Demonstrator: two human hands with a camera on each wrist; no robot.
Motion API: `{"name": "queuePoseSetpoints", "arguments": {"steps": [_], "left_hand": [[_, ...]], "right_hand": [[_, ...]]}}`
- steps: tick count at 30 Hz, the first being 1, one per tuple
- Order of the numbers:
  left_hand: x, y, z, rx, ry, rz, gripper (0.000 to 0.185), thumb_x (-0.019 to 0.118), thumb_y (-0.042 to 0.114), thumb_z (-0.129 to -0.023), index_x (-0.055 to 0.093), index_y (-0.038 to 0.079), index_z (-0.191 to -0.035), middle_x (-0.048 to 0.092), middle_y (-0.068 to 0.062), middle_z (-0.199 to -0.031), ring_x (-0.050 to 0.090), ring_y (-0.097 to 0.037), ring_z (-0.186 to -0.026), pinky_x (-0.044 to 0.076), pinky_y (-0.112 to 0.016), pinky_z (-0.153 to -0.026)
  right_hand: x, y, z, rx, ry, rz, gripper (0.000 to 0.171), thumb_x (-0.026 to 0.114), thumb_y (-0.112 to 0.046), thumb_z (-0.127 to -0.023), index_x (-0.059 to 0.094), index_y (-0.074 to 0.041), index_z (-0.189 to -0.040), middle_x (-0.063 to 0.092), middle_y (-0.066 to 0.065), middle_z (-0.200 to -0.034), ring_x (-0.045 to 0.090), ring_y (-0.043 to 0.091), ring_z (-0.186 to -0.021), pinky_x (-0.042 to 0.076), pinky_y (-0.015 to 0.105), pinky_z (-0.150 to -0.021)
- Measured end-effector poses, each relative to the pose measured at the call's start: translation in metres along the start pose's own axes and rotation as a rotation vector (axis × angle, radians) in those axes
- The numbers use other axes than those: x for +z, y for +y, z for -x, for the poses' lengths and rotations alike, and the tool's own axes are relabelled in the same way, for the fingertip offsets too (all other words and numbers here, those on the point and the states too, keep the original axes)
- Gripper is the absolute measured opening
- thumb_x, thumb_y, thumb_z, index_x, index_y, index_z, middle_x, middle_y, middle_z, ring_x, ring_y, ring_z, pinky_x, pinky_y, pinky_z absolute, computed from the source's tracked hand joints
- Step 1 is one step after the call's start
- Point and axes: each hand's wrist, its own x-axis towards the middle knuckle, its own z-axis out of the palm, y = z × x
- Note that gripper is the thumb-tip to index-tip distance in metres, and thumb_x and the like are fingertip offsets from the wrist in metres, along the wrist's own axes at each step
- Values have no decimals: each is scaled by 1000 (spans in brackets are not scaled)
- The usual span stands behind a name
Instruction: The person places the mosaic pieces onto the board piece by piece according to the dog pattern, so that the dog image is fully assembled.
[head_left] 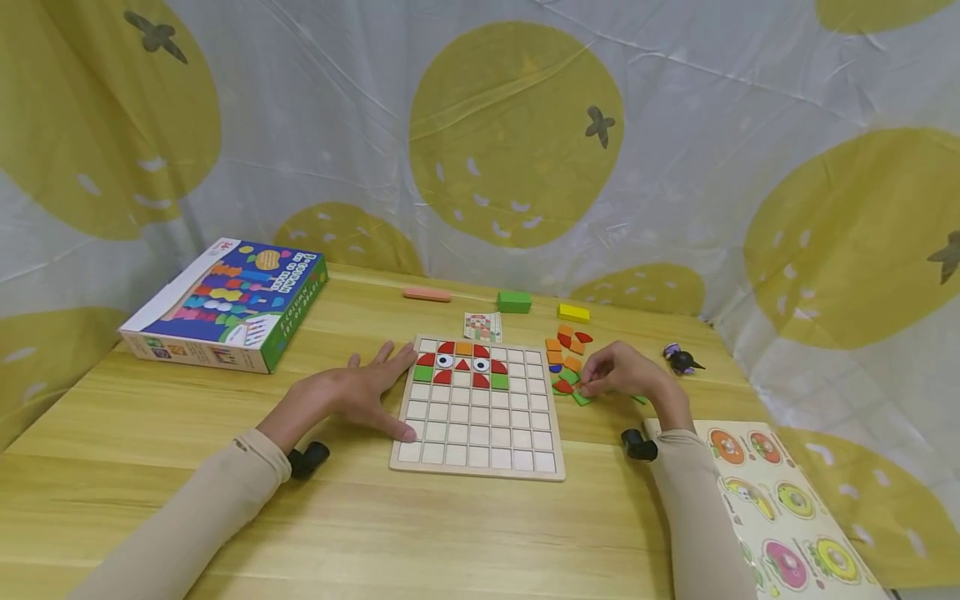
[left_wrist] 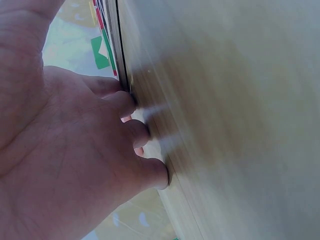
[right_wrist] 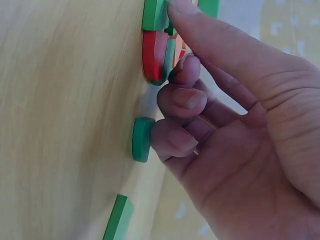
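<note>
My left hand lies spread flat beside the puzzle board while my right-hand fingers curl on the loose colored tiles.

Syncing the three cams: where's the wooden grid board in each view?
Head: the grid board lies centre, between the left hand and the right hand.
Left wrist: only its edge shows, upper left, at the fingertips.
Right wrist: not in it; only coloured pieces by the fingers.
Shared landmark: the yellow wooden table.
</note>
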Motion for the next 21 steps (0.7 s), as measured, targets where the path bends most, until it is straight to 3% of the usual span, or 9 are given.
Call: {"name": "queuePoseSetpoints", "arguments": {"steps": [4, 10, 16, 21], "left_hand": [[0, 1, 1, -3, 0, 1, 131, 85, 63, -86, 7, 5, -174, -2, -19, -181, -10, -44, -166, -5, -74, -127], [0, 1, 1, -7, 4, 3, 131, 86, 63, -85, 7, 6, -174, -1, -19, -181, -9, -44, -166, -5, -73, -127], [1, 1, 1, -16, 2, 4, 132, 86, 64, -85, 7, 7, -174, -1, -20, -181, -9, -44, -166, -5, -74, -127], [0, 1, 1, -14, 3, -3, 132, 85, 64, -85, 6, 6, -174, -1, -21, -181, -9, -44, -166, -5, -73, -127]], "right_hand": [[2, -2, -3, 6, -2, 4, 11, 86, -5, -92, 78, 2, -94, 73, 5, -84, 61, 17, -75, 51, 23, -66], [6, -7, -7, -58, -35, -10, 21, 89, -4, -88, 77, 4, -103, 66, 7, -83, 57, 20, -77, 49, 23, -66], [10, -11, -9, -34, -31, 10, 16, 90, -4, -87, 77, 2, -95, 65, 4, -78, 54, 18, -72, 48, 23, -64], [10, -15, -9, -24, -23, 33, 11, 88, -3, -89, 77, 0, -91, 71, 4, -82, 59, 19, -75, 52, 24, -65]]}}
